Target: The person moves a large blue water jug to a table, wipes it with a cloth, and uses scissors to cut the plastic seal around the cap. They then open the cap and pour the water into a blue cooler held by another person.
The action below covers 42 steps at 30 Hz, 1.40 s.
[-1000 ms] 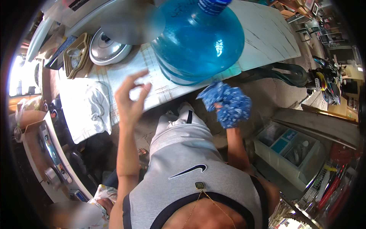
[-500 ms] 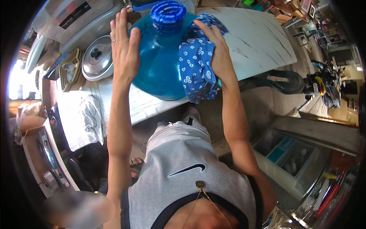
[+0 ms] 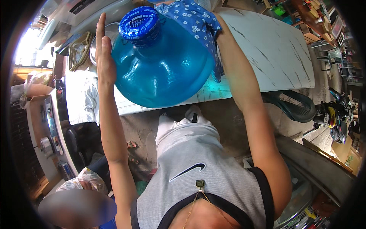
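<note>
A large translucent blue water jug (image 3: 160,76) is over the table in front of me, its neck and blue sealed cap (image 3: 139,24) leaning to the left. My left hand (image 3: 105,57) lies flat along the jug's left side, fingers stretched out and holding nothing. A blue cloth with white flowers (image 3: 194,24) drapes over the jug's far right shoulder. My right hand (image 3: 224,29) reaches around that side with the cloth, which hides most of its fingers.
The white marbled table (image 3: 267,53) extends right. Left of the jug are a crumpled white cloth (image 3: 87,95), a woven basket (image 3: 81,51) and clear plastic bins (image 3: 82,11). A person (image 3: 85,183) is at lower left; a dark green chair-like frame (image 3: 295,107) stands beside the table.
The jug's cap has shifted left and toward me. My right hand has gone from the jug's right side farther around behind it, carrying the cloth up. My left hand has moved left.
</note>
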Available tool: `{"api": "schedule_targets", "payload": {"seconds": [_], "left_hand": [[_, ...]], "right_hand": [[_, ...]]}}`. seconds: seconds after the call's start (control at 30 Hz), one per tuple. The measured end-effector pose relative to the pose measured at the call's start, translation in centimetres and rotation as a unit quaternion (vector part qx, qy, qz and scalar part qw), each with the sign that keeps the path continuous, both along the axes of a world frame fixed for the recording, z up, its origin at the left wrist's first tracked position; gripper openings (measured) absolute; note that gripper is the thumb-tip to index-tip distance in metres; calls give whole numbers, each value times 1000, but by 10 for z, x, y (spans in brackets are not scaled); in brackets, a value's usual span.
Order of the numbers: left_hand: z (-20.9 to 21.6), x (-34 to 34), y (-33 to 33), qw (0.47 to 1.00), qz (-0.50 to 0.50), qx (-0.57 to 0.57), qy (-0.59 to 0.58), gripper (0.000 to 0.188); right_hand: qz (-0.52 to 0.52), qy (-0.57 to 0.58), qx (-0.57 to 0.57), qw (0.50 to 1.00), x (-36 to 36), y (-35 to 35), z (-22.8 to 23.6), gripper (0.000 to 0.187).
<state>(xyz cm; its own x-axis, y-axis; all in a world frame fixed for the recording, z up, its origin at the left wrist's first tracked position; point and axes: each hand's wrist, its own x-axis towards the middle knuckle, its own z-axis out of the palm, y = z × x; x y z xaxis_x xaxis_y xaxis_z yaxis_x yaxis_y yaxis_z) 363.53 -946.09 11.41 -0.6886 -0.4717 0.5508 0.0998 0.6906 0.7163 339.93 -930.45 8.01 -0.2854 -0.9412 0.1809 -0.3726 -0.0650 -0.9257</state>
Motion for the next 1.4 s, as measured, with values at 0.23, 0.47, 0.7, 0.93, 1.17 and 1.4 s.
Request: {"api": "schedule_targets", "payload": {"seconds": [0.23,0.47,0.7,0.93,1.17,1.4], "left_hand": [[-3,2,0,1000,-18,-3,13,75],[-13,-6,-6,997,-75,2,3,69],[-13,5,-9,988,-114,70,77,63],[-24,74,-22,912,-133,305,238,53],[-61,146,-14,856,-83,477,180,35],[-78,173,-8,879,-40,464,101,29]], "right_hand": [[-203,61,-129,969,39,36,-39,45],[-470,35,-129,872,188,74,-126,51],[-563,225,-25,795,292,54,-138,58],[-531,434,-48,726,275,43,-12,63],[-401,484,71,775,288,0,17,63],[-291,509,166,793,276,-56,44,74]]}}
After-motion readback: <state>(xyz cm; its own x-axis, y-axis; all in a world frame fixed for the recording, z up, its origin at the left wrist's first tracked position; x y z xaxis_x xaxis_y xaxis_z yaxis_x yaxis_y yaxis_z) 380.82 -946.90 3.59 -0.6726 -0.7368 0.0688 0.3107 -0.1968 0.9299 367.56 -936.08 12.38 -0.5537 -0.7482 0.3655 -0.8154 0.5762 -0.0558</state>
